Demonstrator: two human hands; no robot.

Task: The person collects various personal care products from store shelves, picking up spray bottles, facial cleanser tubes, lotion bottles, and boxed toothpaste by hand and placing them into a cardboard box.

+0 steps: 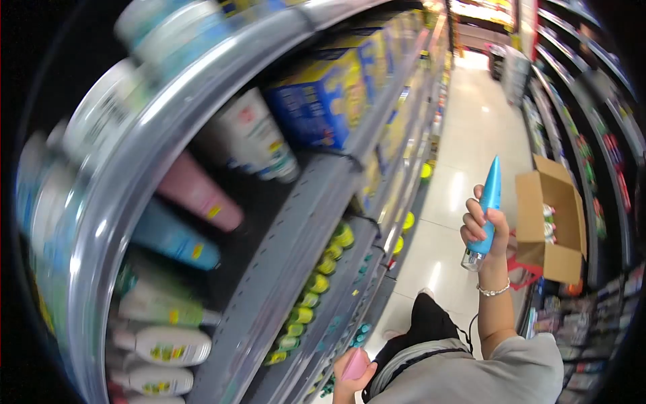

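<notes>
Right of centre in the frame, the right hand (498, 233) wraps the lower body of an upright blue squeeze tube (492, 188), likely light, soft and slick, best gripped near its stiff clear cap (472, 260), while at bottom centre the left hand (345, 385) clasps a pink tube (355, 365).

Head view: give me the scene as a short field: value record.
right hand: raised, gripping blue tube, clear cap downward
left hand: low, gripping pink item, partly hidden
near shelf: at left, pink tube, white bottles, blue-and-yellow boxes
cardboard box: open, right of the raised hand, small items inside
image quality: parts of shelf blurred
</notes>
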